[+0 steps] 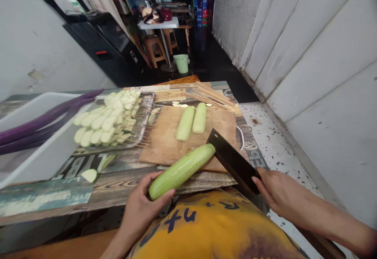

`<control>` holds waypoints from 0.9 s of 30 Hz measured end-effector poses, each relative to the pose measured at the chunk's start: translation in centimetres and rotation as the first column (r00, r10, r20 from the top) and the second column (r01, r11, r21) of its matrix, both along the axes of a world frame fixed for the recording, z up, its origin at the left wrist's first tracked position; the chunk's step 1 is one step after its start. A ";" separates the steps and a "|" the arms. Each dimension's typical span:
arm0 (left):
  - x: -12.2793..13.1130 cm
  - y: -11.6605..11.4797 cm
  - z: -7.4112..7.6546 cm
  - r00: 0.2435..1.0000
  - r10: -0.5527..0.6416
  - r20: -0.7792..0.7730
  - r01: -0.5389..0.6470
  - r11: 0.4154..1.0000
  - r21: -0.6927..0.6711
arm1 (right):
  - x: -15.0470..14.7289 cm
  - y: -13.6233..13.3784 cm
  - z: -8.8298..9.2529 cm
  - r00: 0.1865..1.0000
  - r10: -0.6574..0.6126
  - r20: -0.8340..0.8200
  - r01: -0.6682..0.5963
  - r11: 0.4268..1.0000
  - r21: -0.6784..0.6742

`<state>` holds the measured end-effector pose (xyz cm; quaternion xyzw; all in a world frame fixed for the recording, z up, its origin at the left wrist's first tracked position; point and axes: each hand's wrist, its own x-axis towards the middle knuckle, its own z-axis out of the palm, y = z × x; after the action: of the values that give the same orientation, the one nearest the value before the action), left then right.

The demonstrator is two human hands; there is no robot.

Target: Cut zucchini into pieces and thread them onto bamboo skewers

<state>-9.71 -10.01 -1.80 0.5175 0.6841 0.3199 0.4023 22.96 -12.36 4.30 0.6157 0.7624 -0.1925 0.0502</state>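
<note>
My left hand (150,196) is wrapped round the near end of a long pale-green zucchini (182,169), held tilted over the front edge of the wooden cutting board (165,133). In my right hand (273,188) is a dark cleaver (232,158), gripped by its handle, most of which my fingers hide. The upper corner of the blade meets or nearly meets the zucchini's far tip. Two shorter zucchini pieces (185,123) lie side by side on the board, their ends cut off.
Left of the board, a metal tray (149,111) bears skewered zucchini slices (103,121). Long purple eggplants (50,119) rest in a white bin (44,164). Loose skewers (212,96) lie behind the board. Two cut end pieces (90,175) sit near the table's front. A wall (318,54) runs along the right.
</note>
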 end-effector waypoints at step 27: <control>-2.3 5.5 -1.4 0.992 -0.025 -0.123 0.041 0.991 0.125 | 4.2 -0.7 -1.3 0.930 -0.227 -0.289 0.318 0.891 0.323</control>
<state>-11.99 -4.50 -3.17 0.5718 0.6767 0.3243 0.3316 27.20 -13.09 2.98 0.6873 0.6904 -0.1271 -0.1865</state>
